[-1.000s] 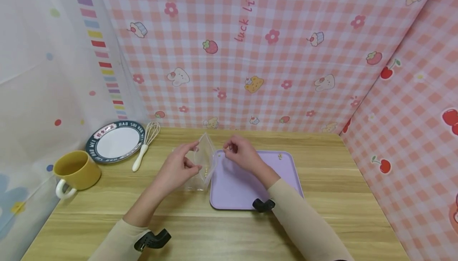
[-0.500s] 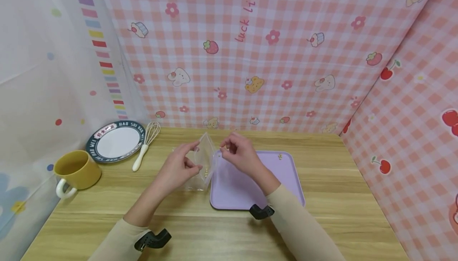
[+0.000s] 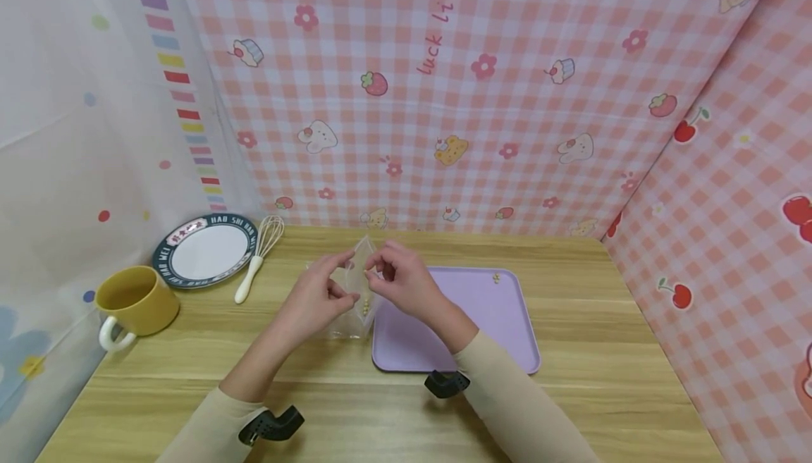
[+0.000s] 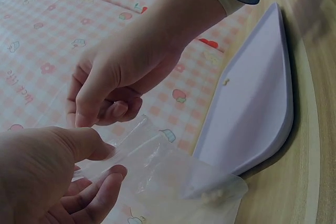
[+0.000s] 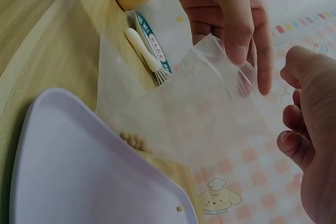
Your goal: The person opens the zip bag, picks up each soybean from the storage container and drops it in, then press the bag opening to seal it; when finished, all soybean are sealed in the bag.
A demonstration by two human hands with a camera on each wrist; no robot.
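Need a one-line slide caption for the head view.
Left hand holds a clear zip bag containing small yellowish pieces; right hand near its mouth, lilac tray alongside.

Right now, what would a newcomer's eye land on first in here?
Probably the pink checked backdrop behind the table. Then, at centre, the left hand pinches a clear bag of tiny yellowish pellets, with the right hand near its top, beside a lilac tray. A yellow mug stands out at the table's left.
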